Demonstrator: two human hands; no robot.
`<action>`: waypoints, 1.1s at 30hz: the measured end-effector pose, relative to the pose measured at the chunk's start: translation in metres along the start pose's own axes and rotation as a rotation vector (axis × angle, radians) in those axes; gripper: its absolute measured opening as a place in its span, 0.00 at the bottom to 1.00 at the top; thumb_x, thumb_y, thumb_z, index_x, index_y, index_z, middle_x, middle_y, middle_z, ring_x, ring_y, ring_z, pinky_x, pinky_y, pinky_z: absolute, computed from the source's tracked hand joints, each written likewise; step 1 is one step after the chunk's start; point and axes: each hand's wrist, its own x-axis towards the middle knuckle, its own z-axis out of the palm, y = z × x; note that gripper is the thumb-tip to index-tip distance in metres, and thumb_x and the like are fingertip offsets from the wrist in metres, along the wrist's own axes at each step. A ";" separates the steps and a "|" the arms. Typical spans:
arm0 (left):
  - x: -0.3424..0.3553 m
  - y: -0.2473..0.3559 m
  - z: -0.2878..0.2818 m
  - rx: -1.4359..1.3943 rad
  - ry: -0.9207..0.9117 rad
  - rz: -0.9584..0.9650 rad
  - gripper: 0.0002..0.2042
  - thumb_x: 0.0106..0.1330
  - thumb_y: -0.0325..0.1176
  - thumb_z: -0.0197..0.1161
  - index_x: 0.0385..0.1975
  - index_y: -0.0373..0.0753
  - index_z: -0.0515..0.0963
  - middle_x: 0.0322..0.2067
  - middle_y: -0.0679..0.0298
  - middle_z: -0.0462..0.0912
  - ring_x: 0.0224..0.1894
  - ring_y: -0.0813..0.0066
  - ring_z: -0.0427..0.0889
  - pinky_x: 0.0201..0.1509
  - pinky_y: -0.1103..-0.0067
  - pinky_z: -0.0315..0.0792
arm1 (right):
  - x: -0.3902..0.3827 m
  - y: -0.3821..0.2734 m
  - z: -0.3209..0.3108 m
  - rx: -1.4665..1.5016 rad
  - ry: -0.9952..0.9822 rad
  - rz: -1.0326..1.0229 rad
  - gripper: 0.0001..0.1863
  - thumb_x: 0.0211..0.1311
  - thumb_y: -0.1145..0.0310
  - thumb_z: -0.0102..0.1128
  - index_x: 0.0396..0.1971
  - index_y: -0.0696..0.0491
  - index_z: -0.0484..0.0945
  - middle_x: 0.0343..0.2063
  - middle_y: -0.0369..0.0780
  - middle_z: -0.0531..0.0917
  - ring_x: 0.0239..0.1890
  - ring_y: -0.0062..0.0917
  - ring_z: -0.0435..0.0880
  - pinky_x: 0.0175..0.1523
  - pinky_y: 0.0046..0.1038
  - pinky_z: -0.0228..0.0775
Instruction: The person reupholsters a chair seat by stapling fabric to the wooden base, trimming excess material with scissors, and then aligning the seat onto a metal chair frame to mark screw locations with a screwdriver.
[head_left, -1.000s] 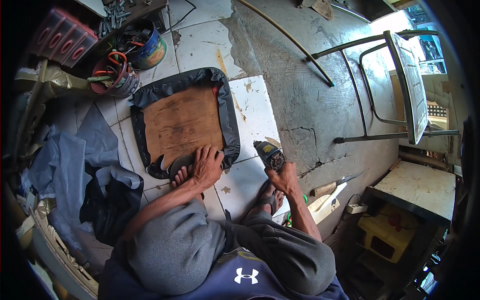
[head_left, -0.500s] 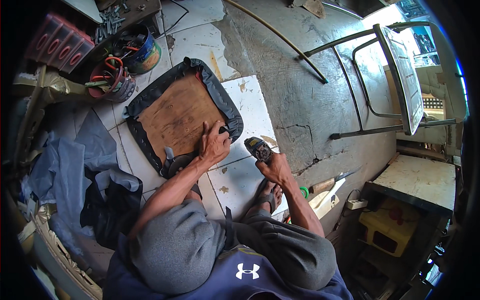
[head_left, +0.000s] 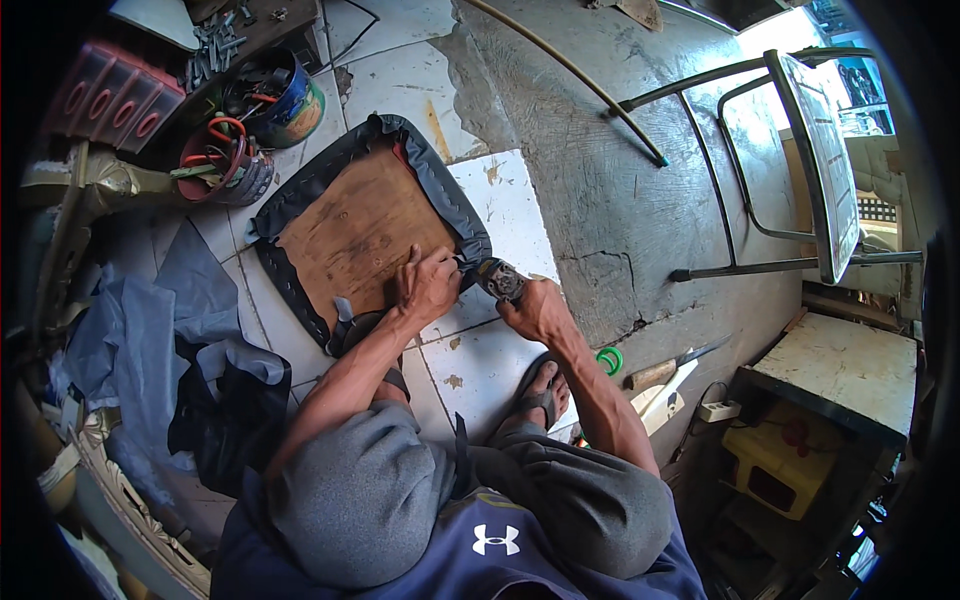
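- While the seat point(head_left: 350, 230) lies board-up on the tiles point(head_left: 505, 205), the left hand point(head_left: 428, 286) pinches its cover point(head_left: 442, 190).
- The right hand point(head_left: 537, 312) grips the power tool point(head_left: 500, 281), nose alongside.
- Apparent step: fastening the cover; next move seems to call for steady tension.

- A white emblem point(head_left: 496, 541) of two interlocked curves is printed on the navy shirt point(head_left: 430, 555).
- Elsewhere, no words or numbers can be read with certainty.
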 end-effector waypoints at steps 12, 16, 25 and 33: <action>0.019 -0.031 -0.004 0.132 -0.095 0.311 0.06 0.61 0.33 0.66 0.23 0.42 0.78 0.30 0.65 0.79 0.27 0.60 0.84 0.31 0.66 0.79 | -0.010 -0.017 0.016 0.143 0.052 0.106 0.19 0.51 0.61 0.64 0.30 0.66 0.82 0.23 0.61 0.82 0.33 0.55 0.87 0.43 0.45 0.80; 0.019 -0.039 -0.007 0.098 -0.057 0.448 0.07 0.59 0.33 0.67 0.22 0.43 0.76 0.27 0.66 0.78 0.25 0.62 0.84 0.27 0.68 0.77 | -0.017 -0.028 0.019 0.141 0.012 0.117 0.20 0.52 0.61 0.64 0.32 0.66 0.82 0.23 0.61 0.82 0.33 0.56 0.86 0.42 0.46 0.80; 0.023 -0.040 -0.005 0.085 -0.048 0.434 0.07 0.58 0.34 0.68 0.21 0.43 0.78 0.28 0.67 0.79 0.26 0.63 0.84 0.28 0.69 0.78 | -0.020 -0.032 0.045 0.151 0.049 0.052 0.20 0.53 0.62 0.64 0.35 0.65 0.81 0.22 0.61 0.82 0.31 0.57 0.85 0.41 0.48 0.79; 0.008 -0.033 -0.027 -0.252 -0.096 0.064 0.08 0.65 0.32 0.66 0.39 0.38 0.86 0.43 0.59 0.87 0.43 0.57 0.87 0.48 0.69 0.80 | -0.044 -0.032 0.026 0.237 0.071 0.196 0.20 0.52 0.60 0.65 0.34 0.65 0.82 0.22 0.60 0.82 0.31 0.56 0.86 0.41 0.45 0.79</action>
